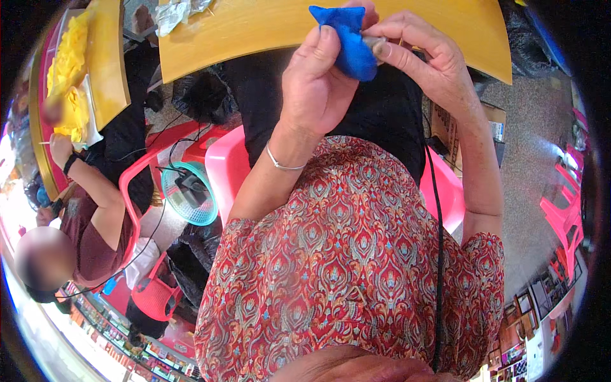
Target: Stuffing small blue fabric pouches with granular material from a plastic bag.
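A small blue cloth piece (354, 48), rounded below with a pointed corner at its top, is held up over my lap near the table's front edge. My left hand (316, 79) is closed around it, thumb pressed on its left side. At its right side, my right hand (423, 60) pinches with thumb and forefinger. A small greyish bit shows between those fingertips, too small for me to name. The far fingertips are partly hidden behind the blue cloth.
A yellow table (254, 28) curves ahead, with crumpled clear plastic (172, 16) at its left. Left are a turquoise basket (189, 193) holding a black object, and a co-worker (98, 223) by yellow cloth (69, 51). A cardboard box (445, 130) and pink stools (563, 213) stand right.
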Action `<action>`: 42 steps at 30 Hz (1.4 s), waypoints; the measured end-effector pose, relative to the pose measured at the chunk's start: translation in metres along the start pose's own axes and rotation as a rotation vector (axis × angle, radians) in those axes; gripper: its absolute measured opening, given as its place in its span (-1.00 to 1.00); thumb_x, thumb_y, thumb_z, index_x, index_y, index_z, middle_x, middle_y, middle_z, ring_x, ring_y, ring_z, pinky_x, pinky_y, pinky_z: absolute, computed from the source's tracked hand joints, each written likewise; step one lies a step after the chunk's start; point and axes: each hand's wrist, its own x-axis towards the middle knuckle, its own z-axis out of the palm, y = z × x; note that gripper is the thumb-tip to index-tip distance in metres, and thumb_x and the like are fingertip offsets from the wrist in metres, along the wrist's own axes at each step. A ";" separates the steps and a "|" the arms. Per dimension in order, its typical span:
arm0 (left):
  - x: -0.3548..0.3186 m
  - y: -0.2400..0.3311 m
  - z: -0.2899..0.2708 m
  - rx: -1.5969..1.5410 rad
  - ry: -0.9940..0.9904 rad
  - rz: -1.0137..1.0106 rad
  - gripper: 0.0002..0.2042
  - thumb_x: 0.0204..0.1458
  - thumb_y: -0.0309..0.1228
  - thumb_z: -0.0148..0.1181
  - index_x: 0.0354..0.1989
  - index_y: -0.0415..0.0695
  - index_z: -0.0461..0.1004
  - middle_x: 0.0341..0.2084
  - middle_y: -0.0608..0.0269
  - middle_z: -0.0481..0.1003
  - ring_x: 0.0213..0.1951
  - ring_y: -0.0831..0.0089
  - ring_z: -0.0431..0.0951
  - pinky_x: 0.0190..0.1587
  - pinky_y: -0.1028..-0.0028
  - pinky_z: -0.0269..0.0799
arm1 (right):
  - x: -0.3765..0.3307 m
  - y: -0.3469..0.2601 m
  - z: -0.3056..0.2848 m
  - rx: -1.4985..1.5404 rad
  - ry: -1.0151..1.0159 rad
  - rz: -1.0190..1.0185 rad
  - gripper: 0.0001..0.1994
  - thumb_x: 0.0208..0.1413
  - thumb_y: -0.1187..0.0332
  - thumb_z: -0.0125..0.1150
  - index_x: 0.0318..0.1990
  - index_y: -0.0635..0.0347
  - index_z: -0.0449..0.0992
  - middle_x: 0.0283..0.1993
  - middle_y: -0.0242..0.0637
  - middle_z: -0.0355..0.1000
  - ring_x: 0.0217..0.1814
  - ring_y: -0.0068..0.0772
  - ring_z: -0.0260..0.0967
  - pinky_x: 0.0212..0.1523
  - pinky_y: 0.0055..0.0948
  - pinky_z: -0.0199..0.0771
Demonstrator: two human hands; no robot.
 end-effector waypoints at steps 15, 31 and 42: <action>-0.001 -0.007 -0.003 0.127 -0.065 -0.048 -0.61 0.21 -0.40 0.05 0.21 -0.17 0.24 -0.05 0.29 0.42 -0.01 0.48 0.41 0.10 0.41 0.30 | 0.003 -0.017 0.006 0.367 0.142 0.352 -0.73 0.10 0.49 0.26 -0.05 0.30 0.43 -0.19 -0.35 0.45 -0.17 -0.62 0.39 -0.14 -0.61 0.43; -0.003 -0.013 -0.005 0.142 -0.007 -0.055 -0.61 0.22 -0.43 0.02 0.21 -0.16 0.20 0.03 0.23 0.39 0.06 0.44 0.40 0.12 0.32 0.33 | 0.001 0.014 0.024 0.121 0.343 0.323 -0.81 0.04 0.43 0.34 -0.22 0.26 0.49 -0.37 -0.40 0.46 -0.35 -0.69 0.36 -0.31 -0.67 0.40; -0.001 -0.008 0.008 -0.046 0.032 0.070 -0.49 0.22 -0.24 0.02 0.28 -0.21 0.13 0.28 0.06 0.19 0.28 0.21 0.20 0.31 0.24 0.13 | -0.002 -0.006 0.007 -0.119 0.031 -0.042 -0.81 0.04 0.37 0.32 -0.21 0.23 0.55 -0.16 -0.37 0.36 -0.15 -0.53 0.33 -0.11 -0.58 0.33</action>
